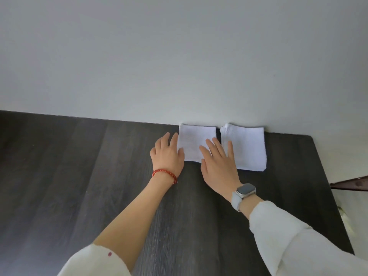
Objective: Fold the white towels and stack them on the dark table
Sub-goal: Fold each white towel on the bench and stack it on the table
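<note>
Two folded white towels lie side by side against the wall at the far edge of the dark table (99, 176). The left towel (194, 139) is a thin folded square. To its right sits a thicker stack of folded towels (247, 148). My left hand (167, 154) lies flat beside the left towel's left edge, its thumb touching the towel's near corner. Over that towel's right near part, my right hand (218, 164) rests with straight fingers; the outer fingers reach onto the stack. Neither hand holds anything.
A pale wall (179, 56) rises directly behind the towels. The table's right edge (330, 186) runs close to the stack, with a dark brown piece (350, 184) and a pale floor beyond it. Dark wood-grain tabletop stretches to the left and toward me.
</note>
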Demonstrator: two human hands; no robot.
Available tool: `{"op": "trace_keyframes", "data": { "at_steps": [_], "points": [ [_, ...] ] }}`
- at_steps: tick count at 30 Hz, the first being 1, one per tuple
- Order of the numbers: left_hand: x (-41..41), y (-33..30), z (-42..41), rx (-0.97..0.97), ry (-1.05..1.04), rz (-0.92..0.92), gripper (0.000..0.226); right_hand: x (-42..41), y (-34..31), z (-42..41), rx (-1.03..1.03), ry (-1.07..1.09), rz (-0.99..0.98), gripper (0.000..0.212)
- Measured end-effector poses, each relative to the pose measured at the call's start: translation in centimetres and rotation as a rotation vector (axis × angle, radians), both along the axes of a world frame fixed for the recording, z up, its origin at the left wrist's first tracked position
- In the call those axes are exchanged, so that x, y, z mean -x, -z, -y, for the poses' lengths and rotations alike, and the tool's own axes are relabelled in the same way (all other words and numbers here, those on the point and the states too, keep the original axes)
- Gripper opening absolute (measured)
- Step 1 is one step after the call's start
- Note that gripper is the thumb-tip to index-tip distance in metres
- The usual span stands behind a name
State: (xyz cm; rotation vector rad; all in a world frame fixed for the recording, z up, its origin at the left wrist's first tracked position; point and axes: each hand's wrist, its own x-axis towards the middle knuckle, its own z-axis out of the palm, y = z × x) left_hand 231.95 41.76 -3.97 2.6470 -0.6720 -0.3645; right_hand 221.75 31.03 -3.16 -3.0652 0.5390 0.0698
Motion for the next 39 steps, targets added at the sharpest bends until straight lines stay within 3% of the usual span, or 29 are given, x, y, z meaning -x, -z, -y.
{"op": "trace_keyframes", "data": {
  "at_steps": [6,10,18,24,28,33,39],
  "points": [
    [9.2,-3.7,-7.5,0.107,0.003,-0.128,0.039,9.6,-3.2,-4.9,-0.567,0.263,0.138,0.034],
    [14.7,-6.2,-11.2,0.099,-0.005,-0.160,0.036,16.2,-4.9,-8.2,-0.722,0.404,0.173,0.035],
    [27.0,-9.1,-14.3,0.310,0.212,-0.203,0.030,30.5,-9.2,-13.4,-0.646,0.607,0.363,0.029],
    [38.3,-9.8,-14.6,0.300,0.456,-0.284,0.027,45.0,-11.1,-18.0,-0.624,0.884,0.472,0.028],
    [46.9,-12.5,-10.6,0.307,0.717,-0.236,0.029,56.0,-13.3,-18.8,-0.565,1.071,0.587,0.025],
    [63.7,-16.3,-3.3,0.370,1.094,-0.187,0.032,72.4,-15.9,-18.7,-0.384,1.271,0.777,0.021],
    [92.9,-18.0,-0.9,0.418,1.465,-0.266,0.029,97.5,-17.6,-21.6,-0.283,1.581,0.903,0.026]
  ]
}}
